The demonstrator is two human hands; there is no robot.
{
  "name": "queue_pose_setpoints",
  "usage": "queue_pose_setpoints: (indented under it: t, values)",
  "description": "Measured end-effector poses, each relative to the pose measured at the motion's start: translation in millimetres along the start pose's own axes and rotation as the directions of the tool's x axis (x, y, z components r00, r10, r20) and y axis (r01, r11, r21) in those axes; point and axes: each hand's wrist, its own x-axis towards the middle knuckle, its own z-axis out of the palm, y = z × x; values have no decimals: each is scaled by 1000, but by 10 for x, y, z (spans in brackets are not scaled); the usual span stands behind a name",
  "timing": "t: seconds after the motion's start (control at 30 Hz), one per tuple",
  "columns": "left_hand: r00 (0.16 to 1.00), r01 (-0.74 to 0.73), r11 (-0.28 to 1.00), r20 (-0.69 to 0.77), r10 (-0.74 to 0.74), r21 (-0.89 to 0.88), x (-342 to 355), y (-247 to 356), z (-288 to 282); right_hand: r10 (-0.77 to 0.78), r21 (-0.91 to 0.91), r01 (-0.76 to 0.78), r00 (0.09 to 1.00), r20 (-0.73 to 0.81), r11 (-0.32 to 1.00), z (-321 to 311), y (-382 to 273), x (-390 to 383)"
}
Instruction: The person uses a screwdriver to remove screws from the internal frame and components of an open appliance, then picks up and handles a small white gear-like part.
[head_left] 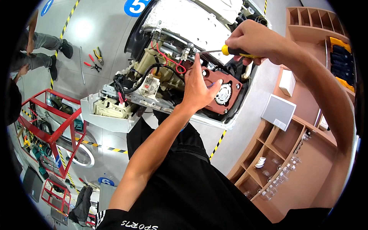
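Observation:
My right hand (255, 40) is wrapped round the yellow-and-black handle of a screwdriver (225, 50). Its thin shaft points left, into an opened appliance (180, 17) with a white casing. Beside the screwdriver's tip is the raised index finger of my left hand (196, 90); its thumb is spread, and whether the finger presses on the shaft I cannot tell. Under that hand lies a reddish-brown plate (234, 85) with a white round grille (223, 94). Red wires (165, 57) and a black cable (143, 78) run across the appliance's inner parts to the left.
On the floor at left lie yellow-handled pliers (99, 57), red-handled pliers (92, 62) and a thin metal rod (82, 65). A red-framed cart (48, 136) stands lower left. People's legs (43, 42) show at upper left. Brown shelving (274, 140) with a grey box (278, 111) fills the right.

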Motion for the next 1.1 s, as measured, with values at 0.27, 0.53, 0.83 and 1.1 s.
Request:
queue_pose_setpoints:
  t: [0.27,0.53,0.83,1.1]
  values:
    - [999,-38,999,32,38,-17,-13,-21,-32,-777,-612,646,624,79,457,142,122,-222]
    - [999,35,993,45,-30,-114,25,36,-88,-664,-677,537,742,96,502,317,198,-233]
    - [992,-72,994,105,63,85,-67,316,-411,-387,-105,373,891,-237,922,270,101,-325]
    - [939,-343,825,164,301,449,219,434,-949,-318,105,404,833,-452,909,198,754,-875]
